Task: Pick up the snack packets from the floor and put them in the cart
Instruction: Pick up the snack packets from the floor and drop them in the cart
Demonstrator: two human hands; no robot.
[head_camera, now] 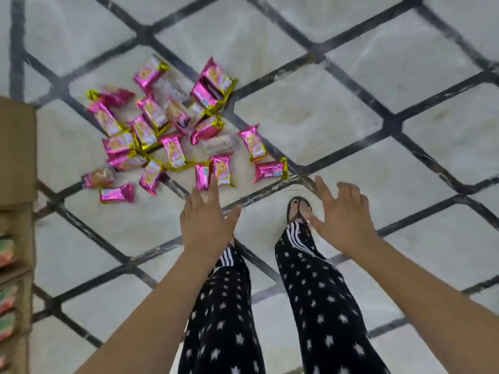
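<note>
Several pink and gold snack packets (172,151) lie scattered on the tiled floor, left of centre. A few clear-wrapped packets (220,144) lie among them. My left hand (205,220) hangs open just below the nearest pink packet (222,170), fingers spread, holding nothing. Over to the right my right hand (343,217) is also open and empty, hovering above the floor beside my sandalled foot (298,209). One packet (271,171) lies closest to the right hand. No cart is in view.
Cardboard boxes (16,152) stand along the left edge, with stacked packaged goods (6,252) on a shelf below them. My legs in black star-patterned trousers (318,306) fill the lower middle. White floor tiles with dark joints (351,125) spread to the right.
</note>
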